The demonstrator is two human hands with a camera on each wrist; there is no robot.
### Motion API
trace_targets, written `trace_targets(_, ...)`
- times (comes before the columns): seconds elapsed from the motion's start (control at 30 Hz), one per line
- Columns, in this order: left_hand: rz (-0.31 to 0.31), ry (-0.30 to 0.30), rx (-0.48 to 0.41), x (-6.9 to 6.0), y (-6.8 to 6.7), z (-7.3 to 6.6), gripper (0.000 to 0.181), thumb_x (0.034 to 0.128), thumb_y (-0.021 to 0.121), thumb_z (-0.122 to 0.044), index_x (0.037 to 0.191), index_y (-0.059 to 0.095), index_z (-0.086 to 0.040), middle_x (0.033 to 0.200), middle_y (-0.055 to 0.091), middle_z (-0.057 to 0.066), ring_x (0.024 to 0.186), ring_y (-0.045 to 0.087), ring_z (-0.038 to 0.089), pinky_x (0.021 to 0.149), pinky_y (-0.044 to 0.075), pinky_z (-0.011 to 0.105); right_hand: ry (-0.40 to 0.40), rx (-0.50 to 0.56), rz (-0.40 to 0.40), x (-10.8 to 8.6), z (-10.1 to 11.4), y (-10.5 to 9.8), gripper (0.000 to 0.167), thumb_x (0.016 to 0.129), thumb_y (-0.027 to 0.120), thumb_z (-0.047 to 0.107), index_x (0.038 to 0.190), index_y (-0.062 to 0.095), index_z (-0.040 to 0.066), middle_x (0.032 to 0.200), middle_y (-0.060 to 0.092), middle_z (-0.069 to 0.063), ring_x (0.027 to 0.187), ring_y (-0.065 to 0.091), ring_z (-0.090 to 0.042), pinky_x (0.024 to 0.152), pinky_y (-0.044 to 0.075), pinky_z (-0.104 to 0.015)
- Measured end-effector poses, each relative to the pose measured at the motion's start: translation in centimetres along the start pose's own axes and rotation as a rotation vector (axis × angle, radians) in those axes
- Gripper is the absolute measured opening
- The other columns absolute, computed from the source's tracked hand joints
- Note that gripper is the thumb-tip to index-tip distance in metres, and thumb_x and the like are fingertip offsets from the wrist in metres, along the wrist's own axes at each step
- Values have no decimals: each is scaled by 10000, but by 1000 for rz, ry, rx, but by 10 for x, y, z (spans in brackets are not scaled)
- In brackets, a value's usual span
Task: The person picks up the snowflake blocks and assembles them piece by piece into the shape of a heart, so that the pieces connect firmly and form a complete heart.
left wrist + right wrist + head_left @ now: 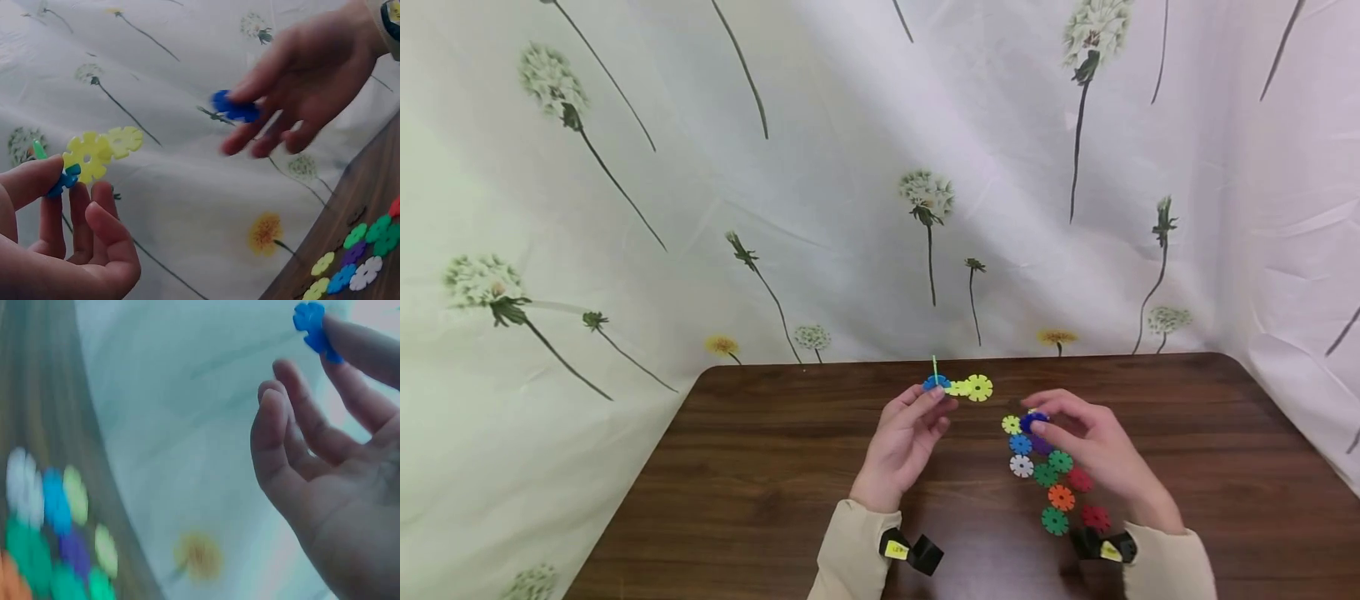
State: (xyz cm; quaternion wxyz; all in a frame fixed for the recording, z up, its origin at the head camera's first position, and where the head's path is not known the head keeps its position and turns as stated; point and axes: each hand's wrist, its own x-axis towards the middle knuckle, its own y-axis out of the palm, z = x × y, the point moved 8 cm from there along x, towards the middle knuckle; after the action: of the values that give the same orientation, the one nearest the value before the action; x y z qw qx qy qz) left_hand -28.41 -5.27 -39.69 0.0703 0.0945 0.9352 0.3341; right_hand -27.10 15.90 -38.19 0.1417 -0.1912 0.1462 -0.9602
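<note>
My left hand [895, 458] is raised over the table and pinches a blue snowflake disc [62, 185] between thumb and fingers. Joined to that disc are a yellow snowflake disc [89, 157] and a paler yellow one [125, 142] in a row. A thin green piece [936, 369] stands up from the blue disc; in the left wrist view the thumb hides much of this end. A dark blue snowflake disc [236, 107] is pinched between the thumb and index finger of my right hand [1101, 450], apart from the left hand's pieces. The right hand's other fingers are loosely bent.
Loose snowflake discs lie on the brown wooden table [760, 492] below and beside the right hand. Among them are a white disc [1021, 466], an orange disc [1062, 497], a purple disc [354, 253] and several green ones. A flower-printed white cloth [850, 208] hangs behind.
</note>
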Motion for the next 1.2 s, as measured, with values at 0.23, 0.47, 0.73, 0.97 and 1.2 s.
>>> trace_targets(0.23,-3,-34,-14,-2,6,6,120,978,546,-114,894,620,-159,848,672,-71,824,646,75,735,456,181,30,91,-61,16,16,30,98,941,623,132,996,658,60,1120,648,-80,912,639,-107,751,564,-238)
trace_targets(0.47,7,-51,94,-2,9,11,40,946,594,-103,956,616,-135,862,674,-65,828,679,87,744,458,207,92,43,-179,15,16,24,160,935,642,223,1035,676,103,938,666,29,718,564,-162,564,507,-259)
trace_targets(0.73,57,-72,206,-3,16,13,489,910,604,-57,1368,437,-13,898,682,-77,827,679,79,750,461,207,45,56,-215,15,18,22,124,936,637,162,1021,672,78,971,661,59,805,599,-199,668,543,-231)
trace_targets(0.97,141,-102,208,-6,21,15,417,925,592,-57,1321,470,-11,998,650,-31,868,664,82,791,507,183,66,87,-190,14,16,23,130,930,645,160,1016,668,66,965,667,73,772,620,-185,665,551,-240)
trace_targets(1.2,258,-95,189,-8,29,13,540,920,588,-38,1427,402,-38,1152,583,17,873,663,94,796,511,191,-11,110,-118,15,23,28,107,930,625,76,1017,656,22,945,668,62,778,622,-168,695,546,-218)
